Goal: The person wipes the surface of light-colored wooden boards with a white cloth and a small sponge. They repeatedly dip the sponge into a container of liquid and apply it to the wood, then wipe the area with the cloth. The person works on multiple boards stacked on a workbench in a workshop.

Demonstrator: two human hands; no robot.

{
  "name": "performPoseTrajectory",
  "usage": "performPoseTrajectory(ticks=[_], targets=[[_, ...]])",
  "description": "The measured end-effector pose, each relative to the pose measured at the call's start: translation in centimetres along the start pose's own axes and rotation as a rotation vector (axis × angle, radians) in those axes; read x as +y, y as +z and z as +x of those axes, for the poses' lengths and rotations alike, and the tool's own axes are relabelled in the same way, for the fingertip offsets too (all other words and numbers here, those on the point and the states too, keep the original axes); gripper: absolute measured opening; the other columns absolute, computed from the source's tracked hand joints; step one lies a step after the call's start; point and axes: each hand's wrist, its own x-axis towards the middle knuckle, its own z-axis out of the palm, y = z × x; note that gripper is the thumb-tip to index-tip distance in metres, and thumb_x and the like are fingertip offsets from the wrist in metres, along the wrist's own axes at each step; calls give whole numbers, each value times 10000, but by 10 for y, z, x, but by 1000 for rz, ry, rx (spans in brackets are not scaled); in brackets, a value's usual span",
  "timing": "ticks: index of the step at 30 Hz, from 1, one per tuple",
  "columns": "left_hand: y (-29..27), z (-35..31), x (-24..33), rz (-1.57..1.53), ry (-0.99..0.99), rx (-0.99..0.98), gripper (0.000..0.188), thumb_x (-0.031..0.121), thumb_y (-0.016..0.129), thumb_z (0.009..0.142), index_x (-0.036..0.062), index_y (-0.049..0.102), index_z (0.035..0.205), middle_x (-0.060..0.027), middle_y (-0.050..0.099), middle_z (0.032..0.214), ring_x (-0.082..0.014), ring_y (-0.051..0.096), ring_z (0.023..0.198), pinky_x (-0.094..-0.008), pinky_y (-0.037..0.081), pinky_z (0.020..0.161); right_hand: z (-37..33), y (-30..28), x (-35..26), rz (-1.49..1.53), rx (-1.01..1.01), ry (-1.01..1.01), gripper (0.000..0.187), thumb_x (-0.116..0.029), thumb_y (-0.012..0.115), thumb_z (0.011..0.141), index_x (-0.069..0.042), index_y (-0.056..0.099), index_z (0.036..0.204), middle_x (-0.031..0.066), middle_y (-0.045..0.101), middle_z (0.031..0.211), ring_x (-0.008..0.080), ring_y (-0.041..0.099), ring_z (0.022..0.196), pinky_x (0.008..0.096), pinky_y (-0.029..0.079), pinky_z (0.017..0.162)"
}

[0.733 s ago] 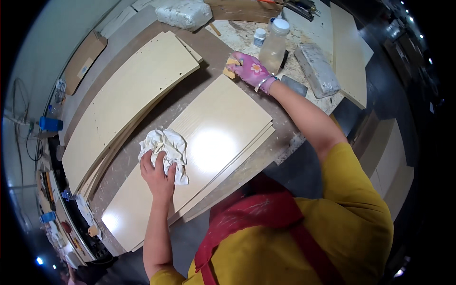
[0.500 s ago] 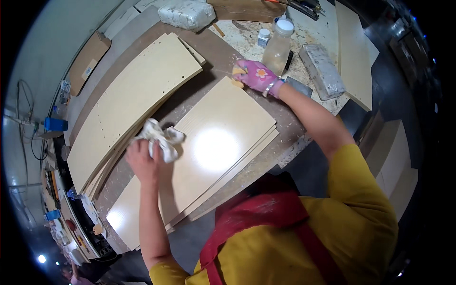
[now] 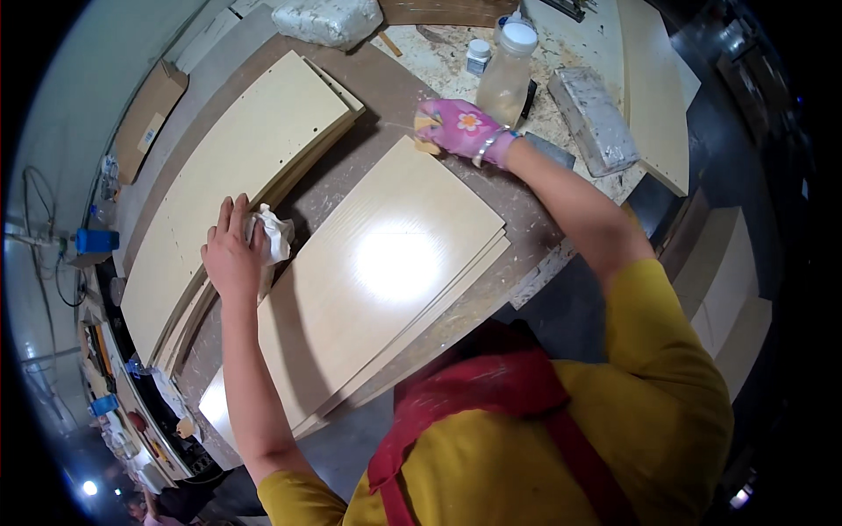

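My left hand (image 3: 231,261) is at the edge of the left stack of pale boards (image 3: 232,145), its fingertips over the top board. It holds a crumpled white cloth (image 3: 277,235), partly hidden behind the hand. My right hand (image 3: 460,129), in a pink glove with a flower on it, is closed on a yellow sponge (image 3: 427,145). The sponge is at the far corner of a pale, wood-grained board (image 3: 342,316). This glossy board lies on top of another stack in front of me, with a bright light reflected in it.
Beyond my right hand stand a translucent bottle (image 3: 506,83) and a small white jar (image 3: 478,56). A wrapped block (image 3: 595,120) lies to their right. At the far left is a cardboard box (image 3: 149,123); a white wrapped bundle (image 3: 329,21) sits at the back.
My left hand has moved left with the cloth, off the glossy board to the edge of the left stack. My right hand and sponge remain at the board's far corner.
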Motion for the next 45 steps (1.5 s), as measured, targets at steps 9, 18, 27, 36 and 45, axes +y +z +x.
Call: performPoseTrajectory(ticks=[9,18,27,36,45], targets=[[14,-82,49,-318,27,-33,295,224,635,835,118,632,1111,-86,592,1174,-304,540,1054,-416,421,881,19,21,8,-25,199,-54,385,-347,619,847,-65,587,1107,202,641,1042,363,616,969,413,481,841],[28,-84,48,-439,3,43,285,201,601,842,52,629,1084,-160,600,1057,-353,545,998,-449,425,882,-139,-28,-6,-20,-37,36,327,-323,604,869,-59,584,1061,205,633,979,393,611,911,436,485,786],[36,-84,34,-511,21,29,269,225,589,850,63,647,1057,-127,634,1019,-335,573,943,-422,455,818,-188,-36,-9,206,119,152,311,-271,619,867,-31,580,1060,190,658,912,354,647,843,413,502,715],[36,-93,39,-575,23,70,267,200,599,847,53,641,1066,-127,628,1051,-330,561,986,-413,443,868,-87,-4,-6,41,214,93,480,-365,623,869,-11,564,1187,221,638,1081,366,605,1030,385,466,881],[38,-93,41,-555,8,73,263,200,596,853,51,641,1065,-126,628,1046,-329,562,983,-407,444,867,-161,-27,11,-95,-21,128,447,-373,628,850,-78,579,1181,200,652,1026,363,632,948,417,496,814]])
